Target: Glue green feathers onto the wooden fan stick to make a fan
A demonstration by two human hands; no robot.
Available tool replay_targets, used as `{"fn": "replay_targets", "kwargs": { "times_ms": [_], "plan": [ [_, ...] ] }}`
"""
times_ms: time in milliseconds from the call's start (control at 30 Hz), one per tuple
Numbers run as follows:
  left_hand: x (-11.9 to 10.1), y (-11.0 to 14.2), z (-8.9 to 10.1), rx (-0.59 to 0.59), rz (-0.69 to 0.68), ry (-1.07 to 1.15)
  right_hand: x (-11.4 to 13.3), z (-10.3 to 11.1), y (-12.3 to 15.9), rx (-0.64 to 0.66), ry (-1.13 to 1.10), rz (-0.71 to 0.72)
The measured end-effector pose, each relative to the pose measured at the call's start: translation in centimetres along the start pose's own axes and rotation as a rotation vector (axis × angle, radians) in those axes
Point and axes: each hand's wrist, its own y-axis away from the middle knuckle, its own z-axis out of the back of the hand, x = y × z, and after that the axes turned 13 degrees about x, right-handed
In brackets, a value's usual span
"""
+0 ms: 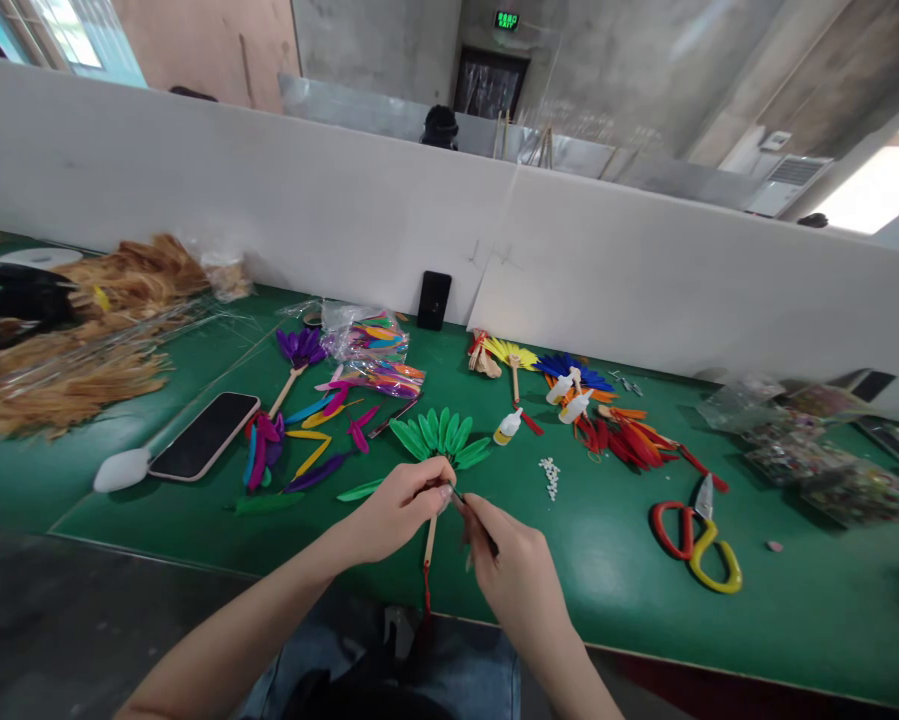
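My left hand (400, 505) pinches the base of a green feather fan (440, 436), whose wooden stick with a red tassel (427, 560) hangs below over the table's front edge. My right hand (513, 570) is closed on a thin dark tool (473, 515), its tip touching the fan's base beside my left fingertips. A loose green feather (360, 490) lies just left of my left hand. Small white beads (549, 477) lie to the right of the fan.
On the green table (614, 580): a phone (204, 434), loose coloured feathers (310, 440), bags of feathers (366, 345), yellow, blue and red fans (569, 375), glue bottles (507, 427), red-and-yellow scissors (695, 535), straw-coloured fibre (74, 350) far left, clear packets (816, 450) right. A white partition (644, 270) stands behind.
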Motion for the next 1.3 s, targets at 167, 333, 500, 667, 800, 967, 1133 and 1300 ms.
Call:
{"fn": "replay_targets", "kwargs": {
  "times_ms": [167,333,500,667,800,967,1133,1300],
  "plan": [
    [0.1,-0.2,0.0,-0.046,-0.008,-0.035,-0.1,-0.2,0.0,-0.003,0.056,0.02],
    [0.3,-0.4,-0.2,-0.095,-0.036,-0.127,-0.1,0.0,0.0,0.093,-0.06,-0.035],
    [0.3,-0.5,-0.4,-0.143,-0.118,-0.341,-0.1,0.8,-0.3,0.257,-0.364,-0.148],
    [-0.2,-0.4,-0.5,-0.154,-0.186,-0.529,-0.2,1.4,-0.4,0.353,-0.683,-0.238],
    [-0.8,-0.1,-0.3,-0.113,-0.223,-0.545,0.1,1.8,-0.4,0.404,-0.934,-0.282],
    [-1.6,0.4,0.2,-0.048,-0.185,-0.417,0.4,2.1,-0.6,0.457,-1.161,-0.308],
    [-1.4,1.0,0.2,0.019,-0.113,-0.265,0.5,2.1,-0.6,0.451,-1.194,-0.309],
    [-1.4,1.2,0.2,0.047,-0.079,-0.161,0.6,2.0,-0.4,0.436,-1.185,-0.318]
  ]
}}
